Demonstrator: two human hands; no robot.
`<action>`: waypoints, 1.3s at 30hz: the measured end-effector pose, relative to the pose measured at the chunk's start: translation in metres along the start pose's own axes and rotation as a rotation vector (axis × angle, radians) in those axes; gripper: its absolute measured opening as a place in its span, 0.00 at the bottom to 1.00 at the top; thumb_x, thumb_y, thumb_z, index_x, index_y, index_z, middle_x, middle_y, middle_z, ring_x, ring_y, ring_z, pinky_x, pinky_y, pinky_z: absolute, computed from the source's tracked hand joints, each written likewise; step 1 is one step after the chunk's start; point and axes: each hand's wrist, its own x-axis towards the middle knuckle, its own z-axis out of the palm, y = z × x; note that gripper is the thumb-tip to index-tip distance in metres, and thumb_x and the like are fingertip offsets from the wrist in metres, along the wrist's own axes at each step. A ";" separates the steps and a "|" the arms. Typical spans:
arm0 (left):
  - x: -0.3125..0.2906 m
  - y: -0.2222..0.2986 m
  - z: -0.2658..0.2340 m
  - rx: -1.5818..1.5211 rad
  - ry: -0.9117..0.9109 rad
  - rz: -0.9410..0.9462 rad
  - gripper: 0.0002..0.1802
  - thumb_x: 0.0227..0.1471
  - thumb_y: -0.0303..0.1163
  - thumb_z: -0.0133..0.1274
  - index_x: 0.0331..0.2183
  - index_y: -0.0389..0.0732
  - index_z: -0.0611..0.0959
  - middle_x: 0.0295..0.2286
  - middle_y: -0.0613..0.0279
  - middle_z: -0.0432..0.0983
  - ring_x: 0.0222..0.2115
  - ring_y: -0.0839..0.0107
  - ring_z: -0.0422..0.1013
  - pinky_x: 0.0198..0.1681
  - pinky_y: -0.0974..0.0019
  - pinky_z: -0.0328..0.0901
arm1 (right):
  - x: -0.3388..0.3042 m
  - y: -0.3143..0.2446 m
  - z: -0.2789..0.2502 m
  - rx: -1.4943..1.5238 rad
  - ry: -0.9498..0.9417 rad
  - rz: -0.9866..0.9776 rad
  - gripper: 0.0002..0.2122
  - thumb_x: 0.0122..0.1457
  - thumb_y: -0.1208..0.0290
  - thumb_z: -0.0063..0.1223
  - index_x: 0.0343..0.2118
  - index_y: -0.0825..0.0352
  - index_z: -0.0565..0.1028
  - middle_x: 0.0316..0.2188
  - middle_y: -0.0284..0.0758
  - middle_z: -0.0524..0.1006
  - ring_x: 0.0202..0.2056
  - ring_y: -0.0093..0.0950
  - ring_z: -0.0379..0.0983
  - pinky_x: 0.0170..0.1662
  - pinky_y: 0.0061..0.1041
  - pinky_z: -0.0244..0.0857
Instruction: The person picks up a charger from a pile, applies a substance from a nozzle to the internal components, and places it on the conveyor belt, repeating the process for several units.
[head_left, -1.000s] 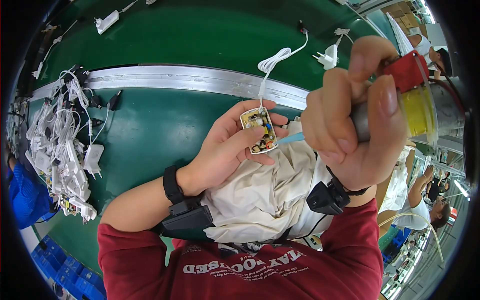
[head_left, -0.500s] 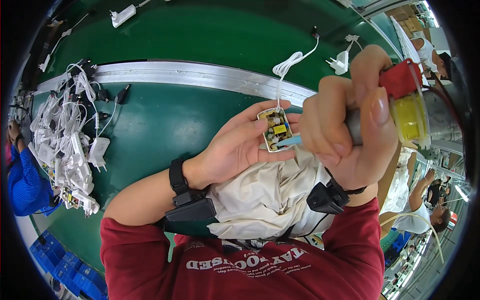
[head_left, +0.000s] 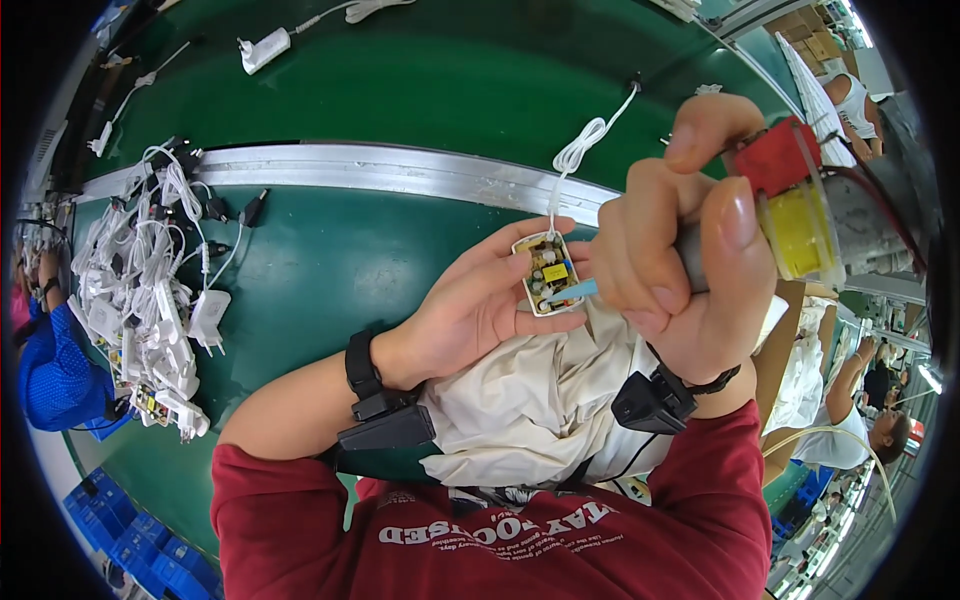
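In my left hand [head_left: 465, 295] lies an open white charger housing [head_left: 571, 306], its fingers closed around it from the left and below. A circuit board [head_left: 553, 272] with a yellow block and several small parts shows inside it. From the housing's far end runs a white cable [head_left: 575, 155], coiled on the bench. My right hand [head_left: 690, 240] grips a grey, barrel-shaped tool [head_left: 868, 235] with a yellow band and a red switch piece [head_left: 778, 158]. Its light-blue pointed tip [head_left: 575, 291] reaches over the near end of the board; whether it touches cannot be told.
At left lies a heap of white chargers with cables [head_left: 150, 310]. Beyond a metal rail [head_left: 370, 165] is a green surface with another charger [head_left: 265, 50]. Off-white cloth [head_left: 530, 400] covers my lap. A co-worker in blue [head_left: 65, 370] sits at left; blue bins [head_left: 140, 540] stand lower left.
The view has shifted slightly, so the bench sits lower in it. My right index finger has lifted off the red switch piece. Both hands keep their hold, the blue tip still over the board.
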 end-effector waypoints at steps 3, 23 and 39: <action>0.002 -0.002 0.002 0.071 0.051 -0.004 0.25 0.60 0.33 0.38 0.57 0.38 0.56 0.54 0.51 0.58 0.55 0.62 0.58 0.54 0.51 0.61 | 0.000 0.000 -0.002 0.003 0.018 -0.032 0.15 0.63 0.55 0.37 0.39 0.63 0.58 0.09 0.26 0.57 0.08 0.16 0.50 0.11 0.17 0.44; 0.106 0.108 -0.020 2.431 0.477 0.521 0.26 0.45 0.32 0.53 0.47 0.36 0.69 0.42 0.46 0.68 0.43 0.54 0.67 0.45 0.62 0.66 | -0.003 -0.006 0.008 0.243 0.044 0.006 0.12 0.62 0.62 0.44 0.35 0.64 0.58 0.09 0.26 0.55 0.09 0.14 0.47 0.11 0.16 0.43; 0.025 0.231 -0.017 2.207 0.866 -0.137 0.21 0.52 0.41 0.50 0.45 0.40 0.73 0.37 0.58 0.76 0.34 0.63 0.74 0.38 0.63 0.68 | -0.003 -0.003 0.010 0.239 0.072 0.018 0.09 0.61 0.66 0.44 0.34 0.65 0.60 0.10 0.25 0.57 0.10 0.13 0.49 0.12 0.15 0.44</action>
